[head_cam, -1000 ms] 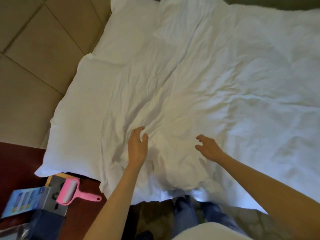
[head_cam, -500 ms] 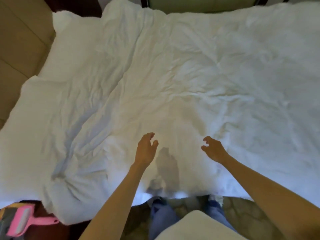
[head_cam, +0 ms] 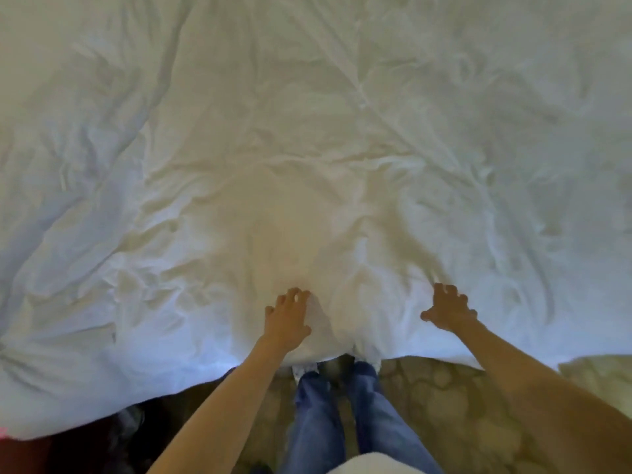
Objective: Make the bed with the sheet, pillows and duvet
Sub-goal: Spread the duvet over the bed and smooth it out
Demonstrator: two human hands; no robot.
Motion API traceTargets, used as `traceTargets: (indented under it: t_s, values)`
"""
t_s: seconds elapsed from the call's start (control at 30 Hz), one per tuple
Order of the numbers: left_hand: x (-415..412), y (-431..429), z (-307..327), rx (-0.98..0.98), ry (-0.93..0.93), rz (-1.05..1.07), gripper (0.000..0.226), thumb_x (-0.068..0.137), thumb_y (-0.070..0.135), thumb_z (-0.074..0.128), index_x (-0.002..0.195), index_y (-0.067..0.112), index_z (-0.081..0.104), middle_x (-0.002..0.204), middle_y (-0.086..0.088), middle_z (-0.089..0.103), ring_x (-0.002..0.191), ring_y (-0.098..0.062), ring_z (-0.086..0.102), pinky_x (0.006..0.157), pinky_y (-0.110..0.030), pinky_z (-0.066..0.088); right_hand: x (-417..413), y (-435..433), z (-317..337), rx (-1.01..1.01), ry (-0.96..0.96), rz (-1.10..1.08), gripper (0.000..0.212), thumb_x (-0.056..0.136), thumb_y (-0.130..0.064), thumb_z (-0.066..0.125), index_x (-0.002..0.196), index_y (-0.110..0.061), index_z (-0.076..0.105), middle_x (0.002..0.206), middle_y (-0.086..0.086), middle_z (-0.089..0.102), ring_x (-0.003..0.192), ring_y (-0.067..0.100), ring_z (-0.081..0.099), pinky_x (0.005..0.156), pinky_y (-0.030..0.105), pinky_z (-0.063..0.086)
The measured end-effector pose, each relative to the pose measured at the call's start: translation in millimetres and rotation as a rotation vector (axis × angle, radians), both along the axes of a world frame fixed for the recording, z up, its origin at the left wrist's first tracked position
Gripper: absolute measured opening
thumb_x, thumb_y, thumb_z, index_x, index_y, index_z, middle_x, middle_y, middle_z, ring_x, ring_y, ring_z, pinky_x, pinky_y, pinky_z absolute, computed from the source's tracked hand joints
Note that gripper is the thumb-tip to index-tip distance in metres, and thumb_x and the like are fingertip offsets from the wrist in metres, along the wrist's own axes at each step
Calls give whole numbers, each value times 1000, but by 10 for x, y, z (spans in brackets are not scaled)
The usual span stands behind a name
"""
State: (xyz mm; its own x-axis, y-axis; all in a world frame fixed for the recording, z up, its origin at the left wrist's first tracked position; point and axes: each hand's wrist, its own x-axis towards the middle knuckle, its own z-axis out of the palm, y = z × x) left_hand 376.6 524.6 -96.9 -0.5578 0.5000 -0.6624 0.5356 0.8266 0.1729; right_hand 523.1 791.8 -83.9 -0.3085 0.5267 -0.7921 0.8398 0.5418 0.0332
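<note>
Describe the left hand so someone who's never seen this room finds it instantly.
A rumpled white duvet fills the view. Two bare hands rest on its near edge, above the jeans. The left hand is the one nearer the jeans; the right hand sits further out.

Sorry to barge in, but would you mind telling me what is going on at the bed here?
A person is standing at the edge of the bed, working on the white duvet. The left hand and right hand both rest on it near its front edge, fingers spread. The duvet is spread across the whole view, with many creases. Its front edge hangs down by the person's legs. No pillows are in view.
</note>
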Motion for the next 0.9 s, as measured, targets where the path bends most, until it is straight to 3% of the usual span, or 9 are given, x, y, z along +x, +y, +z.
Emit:
traceTargets:
  t_s: [0.17, 0.23, 0.33, 0.47, 0.6, 0.7, 0.77, 0.83, 0.9]
  values:
    - [155, 174, -584, -202, 195, -166, 75, 89, 31, 60, 147, 5, 19, 148, -11, 26, 127, -27, 40, 93, -39, 42, 338, 136, -482, 141, -200, 100, 97, 85, -55, 60, 148, -2, 8, 152, 14, 15, 137, 32, 29, 105, 48, 36]
    - [83, 213, -751, -88, 293, -207, 58, 85, 23, 66, 135, 6, 43, 132, -10, 47, 112, -25, 54, 83, -34, 48, 316, 202, -654, 237, -142, 250, 84, 88, -51, 56, 146, -3, 19, 146, 12, 30, 131, 26, 38, 100, 39, 41]
    - [-111, 305, -773, 66, 272, -258, 34, 80, 19, 72, 113, 15, 63, 109, -3, 63, 96, -18, 63, 79, -26, 50, 202, 292, -760, 257, -30, 401, 40, 98, -23, 45, 137, -16, 42, 131, 3, 52, 120, 21, 52, 96, 31, 45]
    - [-377, 248, -366, 40, -148, -197, 39, 95, 18, 53, 134, 14, 53, 129, -11, 57, 118, -27, 54, 95, -29, 40, 68, 502, -493, -46, -40, 312, 30, 93, -15, 43, 119, -11, 57, 111, 7, 62, 102, 24, 61, 80, 30, 49]
    - [-405, 67, 80, -104, -230, -319, 24, 92, 20, 55, 108, 4, 63, 103, -11, 64, 99, -28, 60, 84, -30, 43, -82, 677, 145, -414, -203, 306, 17, 87, -10, 54, 71, -11, 59, 48, -4, 60, 50, 9, 58, 57, 22, 44]
    - [-301, -20, 140, -156, -249, -259, 32, 99, 24, 46, 122, 6, 61, 125, -13, 61, 114, -29, 57, 101, -34, 41, -128, 431, 301, -549, -253, 295, 19, 87, -7, 50, 69, -12, 57, 74, 6, 73, 55, 12, 63, 55, 19, 47]
    - [-225, 80, 271, -151, -278, -242, 43, 103, 27, 36, 145, 15, 39, 150, -6, 38, 135, -23, 39, 111, -29, 26, -208, 243, 183, -419, -127, 372, 12, 89, -9, 51, 87, -8, 62, 109, 16, 68, 81, 21, 65, 70, 27, 52]
    - [-194, 277, 442, -54, -212, -165, 45, 104, 25, 32, 148, 16, 31, 154, -2, 30, 140, -18, 31, 111, -26, 21, -359, 132, 235, -291, 38, 393, 27, 94, -12, 44, 114, -3, 60, 128, 14, 56, 112, 28, 56, 90, 31, 45]
    - [-210, 495, 638, 79, -103, -51, 40, 102, 23, 36, 141, 15, 41, 146, -4, 42, 133, -20, 40, 106, -29, 30, -539, 105, 407, -244, 180, 338, 32, 97, -14, 40, 121, 0, 56, 131, 15, 52, 120, 30, 50, 95, 32, 40]
